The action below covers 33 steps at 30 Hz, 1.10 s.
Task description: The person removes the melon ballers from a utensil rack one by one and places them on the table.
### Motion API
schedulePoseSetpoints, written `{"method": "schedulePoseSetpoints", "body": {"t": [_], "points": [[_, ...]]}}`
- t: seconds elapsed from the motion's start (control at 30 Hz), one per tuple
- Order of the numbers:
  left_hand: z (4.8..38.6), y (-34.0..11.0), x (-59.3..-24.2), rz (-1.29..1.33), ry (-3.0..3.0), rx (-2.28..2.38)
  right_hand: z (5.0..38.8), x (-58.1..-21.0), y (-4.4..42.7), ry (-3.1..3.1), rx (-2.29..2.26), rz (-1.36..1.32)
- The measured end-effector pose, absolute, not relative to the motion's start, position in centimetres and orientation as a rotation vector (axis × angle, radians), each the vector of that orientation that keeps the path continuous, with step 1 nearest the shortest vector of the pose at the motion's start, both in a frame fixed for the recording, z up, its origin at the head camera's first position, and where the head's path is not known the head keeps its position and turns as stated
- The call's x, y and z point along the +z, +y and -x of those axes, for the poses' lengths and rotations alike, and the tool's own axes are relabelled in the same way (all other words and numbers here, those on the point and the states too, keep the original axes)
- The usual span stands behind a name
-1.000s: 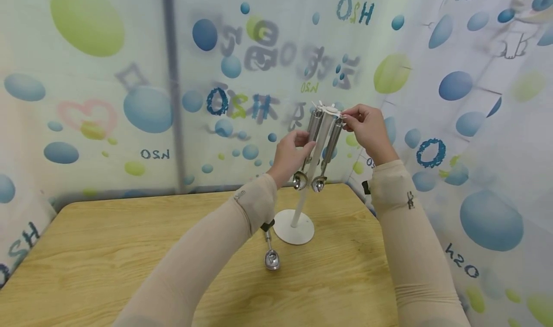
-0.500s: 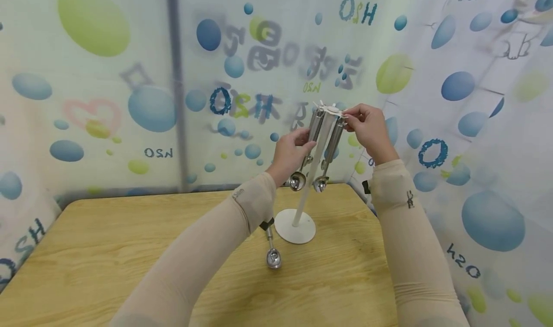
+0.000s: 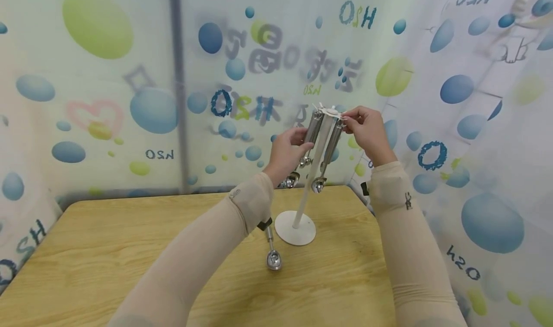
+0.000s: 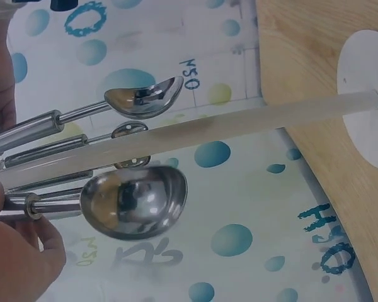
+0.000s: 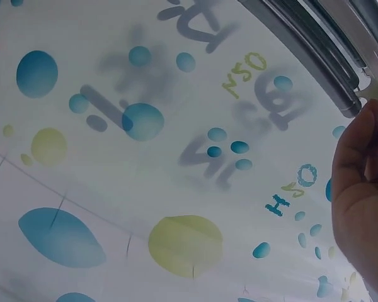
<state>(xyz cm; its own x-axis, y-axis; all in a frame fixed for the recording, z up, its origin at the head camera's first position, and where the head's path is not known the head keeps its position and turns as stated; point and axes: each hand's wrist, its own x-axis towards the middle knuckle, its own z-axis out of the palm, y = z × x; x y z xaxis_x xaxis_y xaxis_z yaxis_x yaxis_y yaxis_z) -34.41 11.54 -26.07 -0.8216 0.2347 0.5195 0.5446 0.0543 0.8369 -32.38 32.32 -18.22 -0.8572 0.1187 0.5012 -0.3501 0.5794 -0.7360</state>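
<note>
In the head view, a white stand [image 3: 295, 228] bears a flat hook rack [image 3: 331, 111] with several steel ice cream scoops hanging from it. My left hand [image 3: 287, 151] grips the handle of the left scoop [image 3: 292, 179], thumb on the near side; in the left wrist view its bowl [image 4: 135, 202] is closest to the camera. At the rack's right edge, my right hand [image 3: 367, 130] pinches the rim above the right scoop [image 3: 333, 142]. The right wrist view shows those fingertips [image 5: 370, 119] at the top of a handle; what lies between them is hidden.
Another ice cream scoop [image 3: 273, 259] lies on the wooden table [image 3: 164, 250] in front of the stand's base, its handle end hidden by the left sleeve. Patterned curtains [image 3: 242, 163] enclose the table at the back and right.
The scoop in my left hand has tilted, its bowl swinging left, away from the pole. My right hand stays at the rack's edge.
</note>
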Motion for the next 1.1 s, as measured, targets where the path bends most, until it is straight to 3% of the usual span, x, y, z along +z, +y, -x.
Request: {"method": "schedulePoseSetpoints", "body": {"t": [1.1], "points": [[35.7, 8.3, -29.1, 0.739, -2.080, -2.100, 32.5, -18.3, 32.6, -2.294, 1.239, -0.187]]}}
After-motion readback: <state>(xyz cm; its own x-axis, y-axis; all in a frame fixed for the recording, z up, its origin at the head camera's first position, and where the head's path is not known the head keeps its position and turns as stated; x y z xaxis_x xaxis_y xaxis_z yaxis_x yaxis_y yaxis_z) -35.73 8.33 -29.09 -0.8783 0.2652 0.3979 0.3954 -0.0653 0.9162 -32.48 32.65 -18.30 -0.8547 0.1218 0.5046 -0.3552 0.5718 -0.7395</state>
